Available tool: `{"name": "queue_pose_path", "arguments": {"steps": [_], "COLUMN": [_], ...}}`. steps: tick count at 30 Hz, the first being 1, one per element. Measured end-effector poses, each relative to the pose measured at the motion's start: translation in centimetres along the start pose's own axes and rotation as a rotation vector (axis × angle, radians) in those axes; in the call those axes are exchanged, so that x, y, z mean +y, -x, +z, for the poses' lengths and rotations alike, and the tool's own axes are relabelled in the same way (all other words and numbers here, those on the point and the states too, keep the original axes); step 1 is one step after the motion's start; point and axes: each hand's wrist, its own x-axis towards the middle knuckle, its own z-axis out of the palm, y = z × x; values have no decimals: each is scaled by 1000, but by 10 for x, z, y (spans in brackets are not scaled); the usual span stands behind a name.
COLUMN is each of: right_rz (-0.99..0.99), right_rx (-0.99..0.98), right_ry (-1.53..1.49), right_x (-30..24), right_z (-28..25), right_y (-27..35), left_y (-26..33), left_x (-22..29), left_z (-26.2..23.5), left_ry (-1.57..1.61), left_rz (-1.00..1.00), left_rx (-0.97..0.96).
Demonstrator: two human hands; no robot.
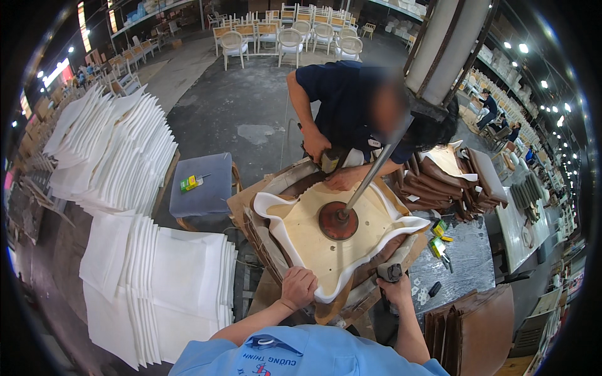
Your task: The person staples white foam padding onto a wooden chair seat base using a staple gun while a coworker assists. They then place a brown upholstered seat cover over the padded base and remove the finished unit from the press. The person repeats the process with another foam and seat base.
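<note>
A plywood seat panel [307, 219] lies in front of me, ringed by white foam [411, 224] and brown upholstery material. A round red press pad [338, 220] on a slanted metal rod [379, 161] bears down on the panel's middle. My left hand [298, 288] is closed on the foam's near left edge, its fingers curled. In my right hand [396, 293] is a dark staple gun [390, 272], at the near right corner of the seat. Across from me, a co-worker holds another staple gun [333, 160] in one hand and rests the other hand [345, 180] on the seat's far edge.
Stacks of white foam sheets [182, 263] stand at left, beside a blue-grey padded seat [200, 188]. Brown covers [433, 182] are piled at far right, more brown panels [480, 326] at near right. A metal-topped table [467, 263] holds yellow-green boxes [438, 245].
</note>
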Motion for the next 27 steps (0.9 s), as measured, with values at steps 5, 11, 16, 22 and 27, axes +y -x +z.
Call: {"name": "queue_pose_path", "arguments": {"steps": [5, 11, 16, 22, 27], "right_rz": [21, 0, 46, 15, -54], "right_rx": [-6, 23, 4, 4, 31], "right_ry": [5, 40, -5, 40, 86], "right_x": [-1, -6, 0, -8, -20], "right_z": [0, -1, -2, -3, -7], "right_y": [0, 2, -1, 4, 11], "left_y": [-1, 1, 1, 3, 4], "left_x": [1, 1, 2, 3, 3], "left_z": [-1, 0, 2, 2, 3], "left_ry": [7, -9, 6, 1, -22], "left_rz": [0, 2, -2, -13, -6], "left_rx": [7, 2, 10, 3, -21]}}
